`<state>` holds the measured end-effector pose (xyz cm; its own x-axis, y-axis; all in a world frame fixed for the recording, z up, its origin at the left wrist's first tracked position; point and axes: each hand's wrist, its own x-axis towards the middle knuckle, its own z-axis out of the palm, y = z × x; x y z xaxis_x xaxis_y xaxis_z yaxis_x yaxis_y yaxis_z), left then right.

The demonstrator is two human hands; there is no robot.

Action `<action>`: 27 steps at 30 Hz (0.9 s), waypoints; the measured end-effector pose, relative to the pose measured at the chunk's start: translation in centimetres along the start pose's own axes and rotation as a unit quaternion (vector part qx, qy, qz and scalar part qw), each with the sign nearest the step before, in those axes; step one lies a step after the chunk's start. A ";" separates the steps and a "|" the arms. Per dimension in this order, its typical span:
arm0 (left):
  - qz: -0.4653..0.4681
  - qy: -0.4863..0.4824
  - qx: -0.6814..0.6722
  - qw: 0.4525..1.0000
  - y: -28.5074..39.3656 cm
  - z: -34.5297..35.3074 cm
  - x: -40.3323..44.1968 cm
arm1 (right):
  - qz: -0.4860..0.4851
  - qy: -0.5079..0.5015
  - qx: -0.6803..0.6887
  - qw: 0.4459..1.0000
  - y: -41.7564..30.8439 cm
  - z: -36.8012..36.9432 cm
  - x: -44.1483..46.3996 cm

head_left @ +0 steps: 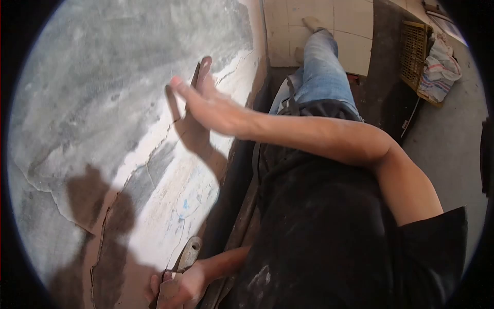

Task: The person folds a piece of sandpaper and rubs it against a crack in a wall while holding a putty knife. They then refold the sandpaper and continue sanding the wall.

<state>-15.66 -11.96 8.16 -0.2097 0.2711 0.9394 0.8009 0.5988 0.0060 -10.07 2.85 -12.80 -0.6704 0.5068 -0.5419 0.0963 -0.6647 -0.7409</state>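
Observation:
My right hand [213, 105] is raised at a cracked grey and white wall [92, 103], arm stretched across my body. Between its thumb and fingers shows the thin dark edge of a flat tool [195, 75]; the rest is hidden. Low in the view, my left hand [185, 288] is closed around a putty knife, whose pale handle [193, 246] with a hole in its end sticks up. A flat piece [169, 292] shows by its fingers, partly cut off by shadow. A long crack [119, 191] runs along a pale strip of the wall.
Shadows of my head and arm fall on the wall. A dark ledge [231, 216] runs between wall and body. Behind my legs are pale floor tiles [352, 31]. A yellow plastic crate [413, 54] with a striped white sack [440, 72] lies at the upper right.

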 end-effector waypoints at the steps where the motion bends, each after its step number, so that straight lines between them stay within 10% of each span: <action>1: -0.006 0.005 0.003 1.000 0.0 0.0 0.1 | 0.015 -0.013 0.024 1.000 0.8 -0.1 0.4; 15: -0.014 0.011 0.061 0.998 1.2 0.4 -0.2 | -0.070 -0.018 -0.072 0.995 -1.0 1.1 -1.4; 19: 0.017 -0.001 0.061 0.998 0.7 0.2 0.2 | 0.044 -0.009 0.036 0.998 0.9 0.8 2.2; 26: 0.286 -0.085 0.101 0.949 -2.9 -1.8 1.6 | -0.015 -0.004 -0.048 0.999 -1.8 1.5 -0.8; 27: 0.203 -0.060 0.080 0.974 -3.2 -1.7 1.1 | 0.001 -0.001 -0.056 0.998 -1.7 1.7 -0.5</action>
<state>-17.49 -14.88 9.80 0.0339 0.5899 0.8068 0.7355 0.5318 -0.4197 -11.13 2.72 -10.59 -0.6723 0.5041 -0.5421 0.1795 -0.5994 -0.7801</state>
